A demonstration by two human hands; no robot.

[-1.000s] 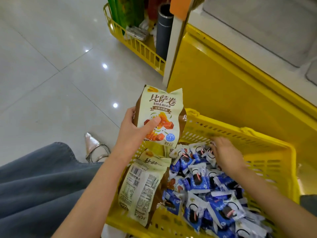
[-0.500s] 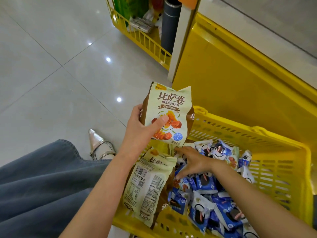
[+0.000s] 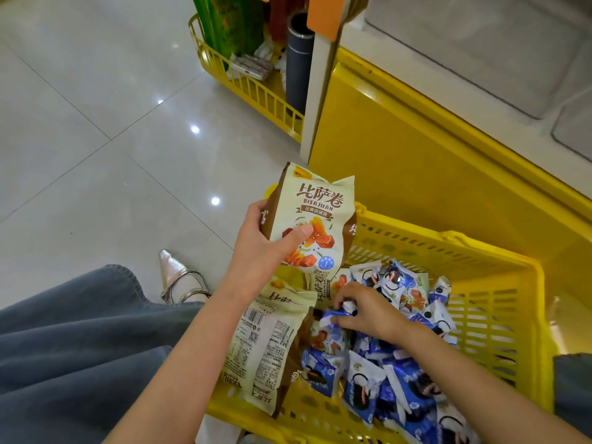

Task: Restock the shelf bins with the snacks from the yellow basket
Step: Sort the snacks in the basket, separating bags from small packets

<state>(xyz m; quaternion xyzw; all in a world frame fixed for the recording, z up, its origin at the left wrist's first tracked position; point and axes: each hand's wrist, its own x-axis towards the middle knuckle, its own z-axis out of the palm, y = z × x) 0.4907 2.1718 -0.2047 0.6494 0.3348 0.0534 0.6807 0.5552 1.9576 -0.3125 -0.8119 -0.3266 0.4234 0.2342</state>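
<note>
Denim cloth (image 3: 64,347) is seen at eight o'clock of the view, with a silver pointed shoe (image 3: 177,277) just beyond it on the tiled floor (image 3: 96,123). Toward the centre, a cream-and-brown snack bag (image 3: 317,216) is held upright over the basket's left rim by the left hand (image 3: 256,251), with the thumb pressed across its front and the fingers wrapped behind. Below it, at six o'clock, a second bag (image 3: 266,347) of the same kind is propped back-side up against the wall of the yellow basket (image 3: 493,315). Just right of that, the right hand (image 3: 368,312) is lowered into the basket, its fingers curled and pinched on a small blue packet (image 3: 336,314) atop a heap of blue-and-white packets (image 3: 394,389) spread toward five o'clock. At one to two o'clock, grey shelf bins (image 3: 464,52) are seen above the yellow shelf base (image 3: 416,161); nothing can be made out inside them. Restocking is judged to be at an early stage: one bag is lifted out, none is seen placed, and most of the basket's load is left to be moved.
</note>
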